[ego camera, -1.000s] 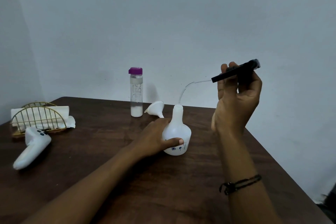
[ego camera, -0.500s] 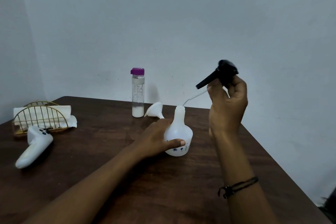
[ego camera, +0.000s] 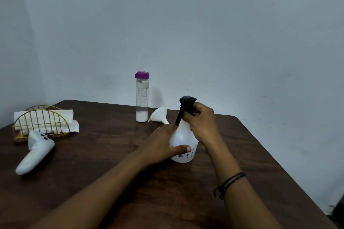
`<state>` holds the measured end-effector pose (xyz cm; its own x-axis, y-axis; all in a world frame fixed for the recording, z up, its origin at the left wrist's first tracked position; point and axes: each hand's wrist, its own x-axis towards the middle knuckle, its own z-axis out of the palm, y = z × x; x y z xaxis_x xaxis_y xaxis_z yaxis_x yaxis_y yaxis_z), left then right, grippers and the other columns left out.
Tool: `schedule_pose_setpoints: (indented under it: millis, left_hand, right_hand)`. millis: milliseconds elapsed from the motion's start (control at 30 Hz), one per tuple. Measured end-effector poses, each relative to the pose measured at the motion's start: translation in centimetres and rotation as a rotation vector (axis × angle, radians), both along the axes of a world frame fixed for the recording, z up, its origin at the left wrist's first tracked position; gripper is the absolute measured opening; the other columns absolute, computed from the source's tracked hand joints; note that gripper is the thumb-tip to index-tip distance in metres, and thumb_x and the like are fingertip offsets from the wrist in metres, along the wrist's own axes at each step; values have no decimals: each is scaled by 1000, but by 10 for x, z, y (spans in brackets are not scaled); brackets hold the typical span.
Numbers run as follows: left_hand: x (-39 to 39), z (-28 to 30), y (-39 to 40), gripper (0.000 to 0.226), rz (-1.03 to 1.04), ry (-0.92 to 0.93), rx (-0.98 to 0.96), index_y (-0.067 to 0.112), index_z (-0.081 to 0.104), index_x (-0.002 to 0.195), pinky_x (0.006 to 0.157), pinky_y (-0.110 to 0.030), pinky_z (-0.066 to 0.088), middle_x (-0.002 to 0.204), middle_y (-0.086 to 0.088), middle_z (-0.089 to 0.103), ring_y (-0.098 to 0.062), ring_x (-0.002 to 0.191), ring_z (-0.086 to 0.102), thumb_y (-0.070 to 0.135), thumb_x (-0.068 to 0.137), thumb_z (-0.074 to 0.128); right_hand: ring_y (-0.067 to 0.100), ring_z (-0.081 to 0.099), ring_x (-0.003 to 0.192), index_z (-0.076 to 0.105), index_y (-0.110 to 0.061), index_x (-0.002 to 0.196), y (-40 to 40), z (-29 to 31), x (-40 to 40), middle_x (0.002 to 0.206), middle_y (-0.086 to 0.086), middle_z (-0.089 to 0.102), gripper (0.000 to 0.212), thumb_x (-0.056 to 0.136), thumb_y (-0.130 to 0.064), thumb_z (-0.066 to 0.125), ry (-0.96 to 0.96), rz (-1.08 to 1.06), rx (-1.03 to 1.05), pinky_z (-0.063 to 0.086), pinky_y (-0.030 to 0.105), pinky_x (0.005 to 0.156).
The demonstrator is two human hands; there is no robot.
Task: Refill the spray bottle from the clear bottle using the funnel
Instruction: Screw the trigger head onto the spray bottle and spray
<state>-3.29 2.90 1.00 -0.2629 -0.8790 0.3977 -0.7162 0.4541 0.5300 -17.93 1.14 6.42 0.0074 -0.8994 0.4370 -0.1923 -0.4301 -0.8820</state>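
The spray bottle (ego camera: 183, 141) stands upright on the brown table (ego camera: 96, 156), a white, cloudy plastic flask with small blue marks near its base; how much it holds cannot be told through the plastic. Its black spray head (ego camera: 186, 107) sits at the top of the neck, the trigger hanging down on the left. Behind the spray bottle and to its left stands the clear bottle (ego camera: 142, 98) with a purple cap (ego camera: 142, 75), closed, holding a white layer at the bottom. The white funnel (ego camera: 158, 116) lies on its side between the clear bottle and the spray bottle, just behind the latter.

The left hand (ego camera: 163, 145) wraps the spray bottle's round body from the left, thumb pressed across the front. The right hand (ego camera: 202, 122) comes in from the right, fingers curled round the spray head at the neck. A dark cord bracelet (ego camera: 229, 182) circles the right wrist.

Far left of the spray bottle lie a white controller (ego camera: 35, 152) and a gold wire holder (ego camera: 42, 122) with white napkins (ego camera: 55, 117).
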Motion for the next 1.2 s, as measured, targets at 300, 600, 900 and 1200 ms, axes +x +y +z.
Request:
schedule_pose_setpoints:
  millis: [300,600,900,1200]
  left_hand:
    - [-1,0,0,77,30,1,20,28,48,134,92,-37,49,124,8,58,-11,111,54,73,74,62]
    - [-3,0,-2,40,53,60,12,24,56,108,73,-11,42,91,25,52,14,87,52,40,78,77]
    - [-4,-4,-4,51,61,103,37,28,53,114,75,-16,44,100,21,53,1,91,53,51,74,76]
    - [-4,-5,-5,68,35,123,-5,25,50,128,79,-19,45,114,12,57,-6,104,54,57,74,75]
  right_hand:
    - [13,65,76,61,-22,81,-7,-11,13,79,-8,67,20,75,-29,78,90,-222,-49,53,33,66]
    - [8,63,75,55,-18,90,-2,-33,29,81,-6,66,26,81,-32,75,-120,-311,-129,44,18,58]
    - [13,69,89,58,-22,103,-9,-42,23,96,-1,70,30,79,-19,76,-373,-126,-85,55,29,76]
    - [11,66,79,64,-16,94,-10,-37,14,88,1,69,11,85,-21,67,-375,-53,-19,50,26,68]
